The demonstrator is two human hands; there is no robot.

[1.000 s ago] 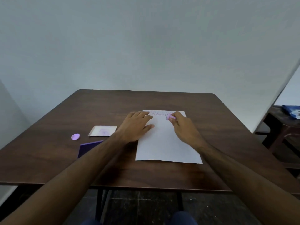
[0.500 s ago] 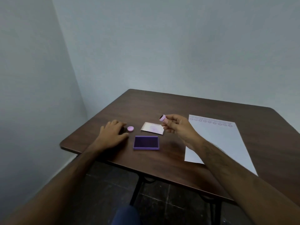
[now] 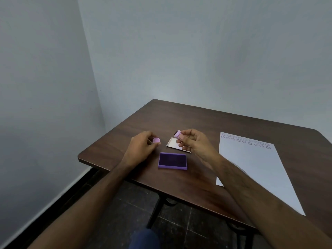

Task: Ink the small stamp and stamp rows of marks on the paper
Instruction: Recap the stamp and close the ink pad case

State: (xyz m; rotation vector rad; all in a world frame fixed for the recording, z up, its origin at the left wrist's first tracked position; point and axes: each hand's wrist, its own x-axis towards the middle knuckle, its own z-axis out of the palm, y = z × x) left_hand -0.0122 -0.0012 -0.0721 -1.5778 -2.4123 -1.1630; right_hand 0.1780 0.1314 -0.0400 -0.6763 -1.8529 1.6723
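My right hand (image 3: 193, 141) holds the small pink stamp (image 3: 177, 134) by its body, lifted above the table with its dark face tilted up and to the left. My left hand (image 3: 142, 147) pinches the round pink stamp cap (image 3: 156, 140) between thumb and fingers. The open purple ink pad (image 3: 172, 161) lies on the table just below and between both hands. The white paper (image 3: 255, 169) lies to the right, with two rows of round purple marks (image 3: 245, 141) along its top edge.
The ink pad's white lid (image 3: 172, 143) lies behind the pad, partly under my right hand. The dark wooden table (image 3: 188, 117) has its left edge close to my left hand. A grey wall corner stands behind and left; dark floor tiles show below.
My left hand has picked the pink cap up off the table. A second row of marks now shows on the paper. My right hand still holds the stamp near the lid.
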